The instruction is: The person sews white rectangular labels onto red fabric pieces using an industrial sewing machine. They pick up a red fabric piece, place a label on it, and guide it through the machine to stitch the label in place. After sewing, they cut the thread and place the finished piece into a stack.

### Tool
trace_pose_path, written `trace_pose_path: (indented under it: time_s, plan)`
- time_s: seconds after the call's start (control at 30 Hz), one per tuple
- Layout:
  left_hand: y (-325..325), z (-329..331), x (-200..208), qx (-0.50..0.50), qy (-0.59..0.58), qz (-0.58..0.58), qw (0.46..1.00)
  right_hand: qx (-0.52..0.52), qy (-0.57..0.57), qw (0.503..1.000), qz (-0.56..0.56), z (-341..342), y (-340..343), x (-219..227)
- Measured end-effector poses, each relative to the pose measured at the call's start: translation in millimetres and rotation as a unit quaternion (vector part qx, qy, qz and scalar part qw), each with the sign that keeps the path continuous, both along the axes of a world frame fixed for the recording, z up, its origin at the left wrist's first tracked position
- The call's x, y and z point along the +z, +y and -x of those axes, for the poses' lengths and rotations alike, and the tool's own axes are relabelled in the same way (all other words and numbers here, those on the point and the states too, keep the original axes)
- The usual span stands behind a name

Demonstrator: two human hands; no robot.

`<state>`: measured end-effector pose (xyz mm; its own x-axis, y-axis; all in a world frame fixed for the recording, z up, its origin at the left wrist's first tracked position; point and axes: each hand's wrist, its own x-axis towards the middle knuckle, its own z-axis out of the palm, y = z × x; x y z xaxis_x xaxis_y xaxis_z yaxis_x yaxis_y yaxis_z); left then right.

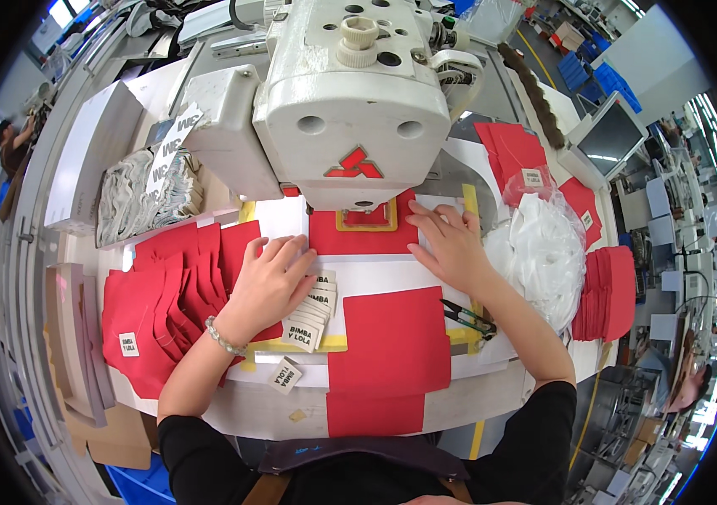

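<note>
A red fabric piece (331,239) lies under the head of a white sewing machine (350,101), with a yellow-edged clamp frame (367,225) over its middle. My left hand (270,282) rests palm down at the piece's left edge, fingers stretched out, beside a fanned stack of pale fabric labels (306,321). At the right edge, my right hand (453,251) has its fingers spread, with the tips touching the cloth. Another red fabric piece (392,345) lies nearer me and hangs over the table's front edge. Black-handled thread snips (466,316) lie by my right forearm.
Layered red pieces (152,311) cover the table's left side; a loose label (284,375) lies near the front. A box of folded pale cloth strips (135,198) stands behind. At right are a clear bag of white items (537,261), stacked red pieces (607,290) and a screen (611,139).
</note>
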<state>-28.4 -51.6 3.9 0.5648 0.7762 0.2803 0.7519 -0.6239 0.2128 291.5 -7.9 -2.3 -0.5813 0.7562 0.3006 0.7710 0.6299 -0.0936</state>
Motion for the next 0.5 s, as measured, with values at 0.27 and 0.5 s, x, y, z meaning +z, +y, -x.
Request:
trace_pose_path:
  time_s: [0.27, 0.5]
  plan:
    - [-0.5, 1.0, 0.2, -0.003, -0.005, -0.003, 1.000, 0.038, -0.024, 0.999, -0.003, -6.6, -15.7, 3.4]
    - [0.4, 0.2, -0.3, -0.006, 0.003, -0.016, 1.000, 0.042, -0.044, 0.998, -0.032, -9.8, -27.7, 9.6]
